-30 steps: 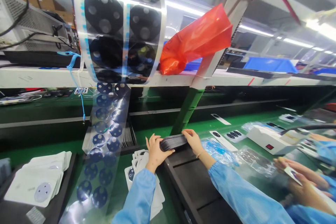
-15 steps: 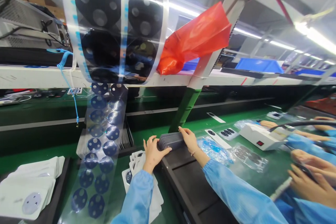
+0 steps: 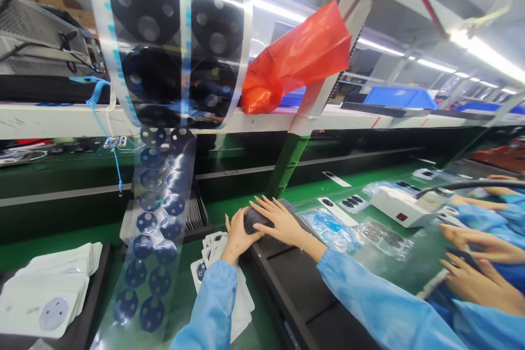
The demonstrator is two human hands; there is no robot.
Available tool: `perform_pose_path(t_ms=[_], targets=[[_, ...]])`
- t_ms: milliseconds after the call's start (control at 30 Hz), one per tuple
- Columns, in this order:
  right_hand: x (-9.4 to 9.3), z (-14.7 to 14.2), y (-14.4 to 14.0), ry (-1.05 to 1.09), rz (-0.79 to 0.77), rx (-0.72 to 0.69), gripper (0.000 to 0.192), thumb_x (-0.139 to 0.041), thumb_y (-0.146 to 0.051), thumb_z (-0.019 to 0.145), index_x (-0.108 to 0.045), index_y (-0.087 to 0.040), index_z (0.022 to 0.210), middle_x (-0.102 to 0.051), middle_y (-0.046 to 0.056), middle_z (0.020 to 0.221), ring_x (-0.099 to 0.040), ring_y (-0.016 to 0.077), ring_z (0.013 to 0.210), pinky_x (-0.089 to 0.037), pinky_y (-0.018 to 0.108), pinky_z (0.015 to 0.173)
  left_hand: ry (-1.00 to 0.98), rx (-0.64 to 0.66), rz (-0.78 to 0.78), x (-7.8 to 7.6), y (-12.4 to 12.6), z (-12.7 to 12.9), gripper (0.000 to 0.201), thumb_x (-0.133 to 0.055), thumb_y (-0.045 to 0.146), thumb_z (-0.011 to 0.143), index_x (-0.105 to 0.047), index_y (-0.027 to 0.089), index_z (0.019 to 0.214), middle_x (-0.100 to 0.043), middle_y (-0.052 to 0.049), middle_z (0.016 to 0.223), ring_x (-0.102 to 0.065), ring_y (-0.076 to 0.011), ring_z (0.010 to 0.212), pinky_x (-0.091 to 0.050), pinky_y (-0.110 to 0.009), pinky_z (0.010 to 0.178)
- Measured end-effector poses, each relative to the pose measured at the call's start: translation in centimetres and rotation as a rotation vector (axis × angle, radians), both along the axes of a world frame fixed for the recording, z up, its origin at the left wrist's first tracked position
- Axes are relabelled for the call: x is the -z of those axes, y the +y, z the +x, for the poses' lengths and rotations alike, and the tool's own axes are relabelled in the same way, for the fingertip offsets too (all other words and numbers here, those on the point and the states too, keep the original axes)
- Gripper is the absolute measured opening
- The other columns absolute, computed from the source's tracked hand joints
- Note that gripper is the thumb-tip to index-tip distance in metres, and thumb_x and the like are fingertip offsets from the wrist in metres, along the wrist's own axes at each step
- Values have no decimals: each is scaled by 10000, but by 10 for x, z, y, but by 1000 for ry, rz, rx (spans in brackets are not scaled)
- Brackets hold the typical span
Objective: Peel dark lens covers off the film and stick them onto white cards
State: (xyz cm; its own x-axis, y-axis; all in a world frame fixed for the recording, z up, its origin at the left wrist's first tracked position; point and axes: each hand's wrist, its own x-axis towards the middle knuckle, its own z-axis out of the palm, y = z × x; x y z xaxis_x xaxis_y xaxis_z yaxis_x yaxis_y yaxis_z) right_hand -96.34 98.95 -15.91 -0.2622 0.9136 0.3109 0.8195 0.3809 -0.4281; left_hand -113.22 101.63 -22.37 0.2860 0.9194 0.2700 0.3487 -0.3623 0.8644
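A stack of dark pieces (image 3: 253, 222) sits at the far end of a black tray (image 3: 293, 284), its left end gripped by the left hand (image 3: 237, 236), while the right hand (image 3: 283, 224) lies across it with extended fingers, whether gripping I cannot tell. Left of the tray, overlapping white plates (image 3: 243, 301) lie on the green desk (image 3: 186, 291), with a clear film strip (image 3: 166, 251) of dark discs farther left. To the right are crumpled plastic (image 3: 328, 226), a white box (image 3: 397, 206) and a co-worker's hands (image 3: 478, 283).
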Motion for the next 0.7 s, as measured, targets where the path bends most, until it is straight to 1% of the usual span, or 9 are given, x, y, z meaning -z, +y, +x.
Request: perform_pose_path(t_ms=[100, 167, 233, 300, 400, 467, 567, 633, 700], targets=[[-1, 2, 0, -38, -8, -4, 698, -733, -549, 781, -530, -360, 1422, -483, 2, 1520, -341, 304, 1469, -142, 529, 1240, 16, 10, 10, 2, -1, 0, 703, -780, 347, 695, -505, 278, 1337, -605, -92, 1400, -419, -327, 1417, -4, -617, 1216], [1, -1, 2, -58, -13, 18, 704, -725, -553, 783, -531, -343, 1426, -475, 18, 1527, -338, 309, 1470, -160, 521, 1236, 34, 24, 22, 3, -1, 2, 764, -759, 346, 704, -452, 275, 1400, -555, -96, 1463, -364, -315, 1455, 14, -595, 1225], [4, -6, 3, -74, -11, 66, 710, -709, -569, 789, -538, -309, 1427, -468, 47, 1533, -328, 331, 1472, -175, 535, 1229, 61, 35, 27, 2, -3, 4, 864, -742, 365, 714, -360, 243, 1479, -463, -124, 1543, -289, -314, 1493, 15, -583, 1230], [9, -13, 6, -85, 3, 131, 714, -684, -581, 804, -530, -286, 1436, -464, 69, 1536, -314, 350, 1476, -172, 560, 1221, 98, 33, 29, 1, -4, 7, 951, -726, 396, 720, -277, 180, 1530, -350, -178, 1603, -213, -337, 1518, 17, -587, 1229], [16, -24, 9, -99, 37, 224, 656, -626, -568, 852, -522, -291, 1438, -480, 73, 1527, -323, 361, 1469, -163, 593, 1207, 159, 16, 43, -3, -7, 13, 962, -698, 415, 716, -280, 138, 1538, -256, -213, 1633, -133, -371, 1528, 32, -590, 1225], [20, -30, 11, -110, 54, 275, 633, -603, -562, 869, -539, -266, 1425, -491, 98, 1516, -334, 386, 1458, -166, 620, 1192, 197, 4, 47, -6, -9, 18, 937, -690, 399, 695, -336, 125, 1519, -260, -226, 1628, -115, -394, 1526, 45, -586, 1224], [24, -35, 15, -129, 73, 331, 589, -571, -532, 896, -571, -219, 1395, -516, 136, 1489, -350, 413, 1442, -187, 644, 1172, 238, -15, 34, -9, -11, 22, 898, -671, 368, 692, -383, 60, 1485, -273, -279, 1604, -153, -429, 1512, 24, -588, 1225], [25, -36, 16, -145, 89, 350, 532, -543, -492, 921, -593, -211, 1370, -546, 136, 1463, -383, 395, 1428, -210, 622, 1174, 251, -20, 24, -10, -11, 22, 865, -650, 333, 711, -379, 27, 1473, -288, -298, 1591, -222, -429, 1493, -42, -584, 1228], [25, -36, 17, -162, 109, 358, 494, -527, -465, 934, -613, -207, 1347, -576, 127, 1435, -414, 371, 1414, -237, 581, 1180, 251, -22, 14, -9, -9, 20, 802, -637, 304, 731, -401, 44, 1451, -371, -282, 1556, -325, -413, 1449, -131, -566, 1220]])
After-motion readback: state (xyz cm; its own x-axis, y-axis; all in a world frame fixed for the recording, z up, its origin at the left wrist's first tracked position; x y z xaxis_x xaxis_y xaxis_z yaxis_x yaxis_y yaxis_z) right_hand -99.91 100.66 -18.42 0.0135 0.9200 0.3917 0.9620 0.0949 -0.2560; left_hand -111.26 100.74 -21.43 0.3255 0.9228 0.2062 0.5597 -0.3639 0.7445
